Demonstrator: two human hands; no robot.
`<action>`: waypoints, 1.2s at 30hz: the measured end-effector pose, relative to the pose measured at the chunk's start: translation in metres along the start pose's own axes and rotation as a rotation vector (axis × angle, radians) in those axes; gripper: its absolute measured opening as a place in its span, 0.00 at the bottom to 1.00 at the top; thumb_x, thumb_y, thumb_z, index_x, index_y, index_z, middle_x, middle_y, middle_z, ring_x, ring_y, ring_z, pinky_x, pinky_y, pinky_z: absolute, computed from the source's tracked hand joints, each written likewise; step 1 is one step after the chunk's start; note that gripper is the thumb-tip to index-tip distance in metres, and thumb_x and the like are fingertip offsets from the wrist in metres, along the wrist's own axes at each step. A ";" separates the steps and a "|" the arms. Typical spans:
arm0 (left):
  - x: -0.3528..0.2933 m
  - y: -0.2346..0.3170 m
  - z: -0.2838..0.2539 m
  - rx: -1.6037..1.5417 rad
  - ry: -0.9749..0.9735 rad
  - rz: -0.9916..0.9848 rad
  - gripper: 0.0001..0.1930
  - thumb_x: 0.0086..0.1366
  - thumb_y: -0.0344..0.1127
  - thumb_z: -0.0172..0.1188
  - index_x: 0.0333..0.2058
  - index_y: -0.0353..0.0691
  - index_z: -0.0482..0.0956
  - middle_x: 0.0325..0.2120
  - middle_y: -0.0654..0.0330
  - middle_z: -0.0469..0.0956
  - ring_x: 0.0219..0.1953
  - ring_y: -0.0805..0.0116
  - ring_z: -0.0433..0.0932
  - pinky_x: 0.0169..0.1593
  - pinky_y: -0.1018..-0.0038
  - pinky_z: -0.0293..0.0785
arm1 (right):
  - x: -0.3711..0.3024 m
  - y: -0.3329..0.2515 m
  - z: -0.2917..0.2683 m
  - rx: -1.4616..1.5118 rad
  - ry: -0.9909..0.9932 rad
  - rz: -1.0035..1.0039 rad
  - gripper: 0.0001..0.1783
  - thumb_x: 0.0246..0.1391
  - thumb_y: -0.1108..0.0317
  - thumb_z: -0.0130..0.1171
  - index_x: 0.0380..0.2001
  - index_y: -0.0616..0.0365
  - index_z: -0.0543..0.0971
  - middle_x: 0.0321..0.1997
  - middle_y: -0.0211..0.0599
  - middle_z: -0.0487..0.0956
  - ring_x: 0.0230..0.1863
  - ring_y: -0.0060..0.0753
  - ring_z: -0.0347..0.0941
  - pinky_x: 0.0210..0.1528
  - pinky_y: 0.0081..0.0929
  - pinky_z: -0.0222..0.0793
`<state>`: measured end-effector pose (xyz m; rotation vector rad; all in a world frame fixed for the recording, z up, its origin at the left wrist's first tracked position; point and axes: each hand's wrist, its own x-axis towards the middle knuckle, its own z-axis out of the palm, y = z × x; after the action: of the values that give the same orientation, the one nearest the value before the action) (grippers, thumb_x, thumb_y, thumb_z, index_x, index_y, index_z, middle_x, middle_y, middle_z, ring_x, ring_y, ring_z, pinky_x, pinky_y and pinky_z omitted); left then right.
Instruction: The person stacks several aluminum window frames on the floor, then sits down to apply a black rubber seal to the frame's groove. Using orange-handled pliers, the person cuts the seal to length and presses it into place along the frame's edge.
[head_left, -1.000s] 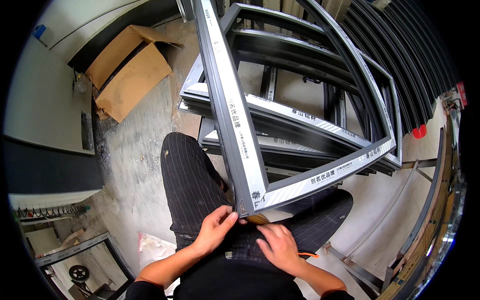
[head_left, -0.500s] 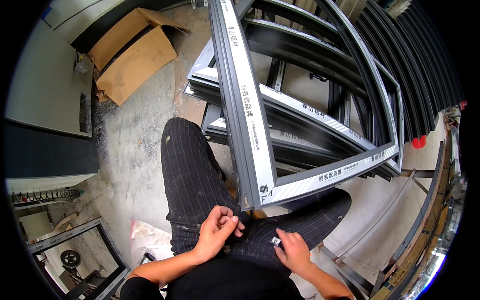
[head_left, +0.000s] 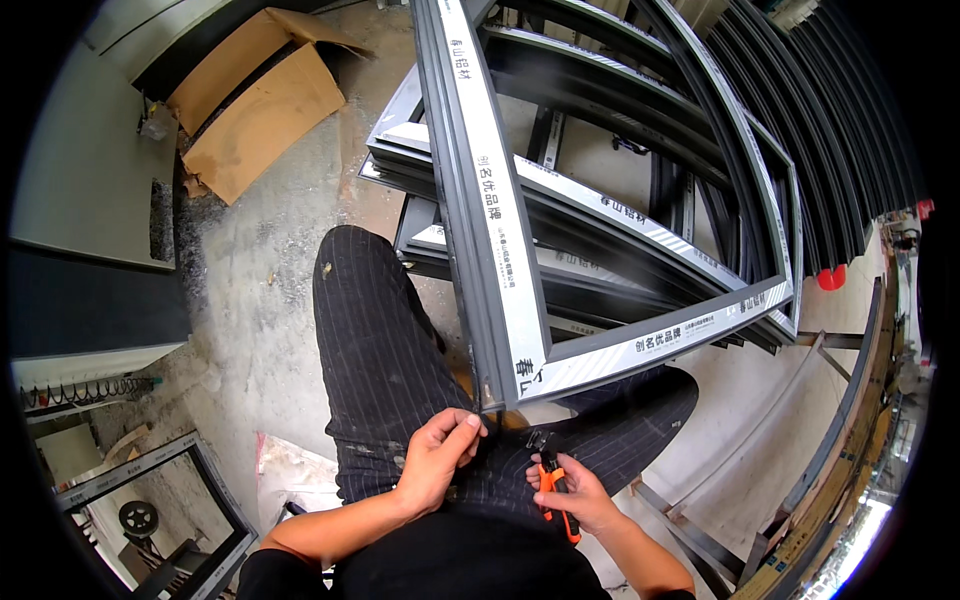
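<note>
A dark window frame (head_left: 590, 372) with white printed film leans toward me, its near corner above my lap. At that corner my left hand (head_left: 438, 462) is closed in a pinch, thumb against the fingers; what it grips, if anything, is too small to make out. A short dark strip hangs just beside the fingertips. My right hand (head_left: 582, 492) is wrapped round orange-and-black pliers (head_left: 553, 490), their dark jaws pointing up and away from me, apart from the frame corner. Both hands are over my striped trousers.
More frames (head_left: 620, 215) lie stacked under the leaning one. Dark profiles (head_left: 820, 130) stand at the far right, by a red object (head_left: 831, 278). An open cardboard box (head_left: 265, 120) sits far left on the dusty floor. Another frame (head_left: 215, 500) stands lower left, and a metal rack (head_left: 690, 530) lower right.
The pliers now show in full in my right hand, where only a small silvery bit showed before. My left hand has moved slightly right, up to the frame corner. The view has shifted slightly.
</note>
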<state>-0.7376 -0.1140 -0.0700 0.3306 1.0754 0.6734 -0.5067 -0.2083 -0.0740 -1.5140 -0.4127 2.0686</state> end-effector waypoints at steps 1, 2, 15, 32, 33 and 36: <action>0.000 0.001 0.001 -0.006 -0.003 -0.010 0.10 0.71 0.38 0.53 0.34 0.38 0.76 0.21 0.70 0.66 0.23 0.83 0.59 0.28 0.83 0.55 | -0.001 0.001 0.001 -0.054 0.006 0.007 0.33 0.51 0.75 0.63 0.61 0.61 0.65 0.48 0.41 0.77 0.52 0.32 0.74 0.60 0.30 0.67; 0.000 0.002 0.001 -0.013 -0.005 -0.021 0.11 0.71 0.38 0.53 0.33 0.38 0.76 0.20 0.71 0.65 0.23 0.84 0.58 0.27 0.83 0.54 | -0.001 0.000 0.001 -0.017 0.009 0.041 0.33 0.51 0.76 0.63 0.61 0.61 0.65 0.47 0.40 0.77 0.51 0.31 0.73 0.59 0.29 0.67; 0.004 0.007 -0.002 0.053 -0.035 0.024 0.10 0.70 0.37 0.54 0.33 0.38 0.76 0.22 0.71 0.67 0.25 0.84 0.61 0.30 0.83 0.57 | 0.023 -0.100 0.029 -1.173 -0.104 -0.536 0.28 0.48 0.65 0.61 0.54 0.61 0.72 0.38 0.49 0.78 0.39 0.53 0.74 0.45 0.40 0.71; 0.005 0.031 -0.023 0.817 -0.106 0.520 0.10 0.66 0.35 0.56 0.31 0.33 0.77 0.23 0.56 0.73 0.28 0.61 0.73 0.35 0.69 0.68 | 0.036 -0.138 0.046 -1.215 -0.282 -0.349 0.33 0.47 0.68 0.60 0.60 0.53 0.70 0.36 0.46 0.80 0.40 0.51 0.76 0.43 0.40 0.71; 0.006 0.032 -0.023 0.831 -0.111 0.554 0.09 0.66 0.34 0.57 0.30 0.33 0.76 0.23 0.56 0.73 0.28 0.60 0.73 0.35 0.68 0.68 | 0.036 -0.139 0.046 -1.216 -0.284 -0.353 0.33 0.46 0.68 0.60 0.60 0.53 0.70 0.36 0.46 0.80 0.39 0.52 0.76 0.43 0.40 0.71; 0.009 0.033 -0.025 0.865 -0.123 0.632 0.09 0.65 0.34 0.57 0.30 0.33 0.77 0.22 0.55 0.73 0.27 0.57 0.73 0.35 0.66 0.69 | 0.036 -0.142 0.047 -1.265 -0.290 -0.372 0.33 0.45 0.69 0.60 0.60 0.53 0.70 0.35 0.47 0.80 0.39 0.53 0.76 0.41 0.41 0.71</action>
<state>-0.7681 -0.0850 -0.0692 1.4835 1.1004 0.6908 -0.5248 -0.0691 -0.0108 -1.4728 -2.2145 1.6997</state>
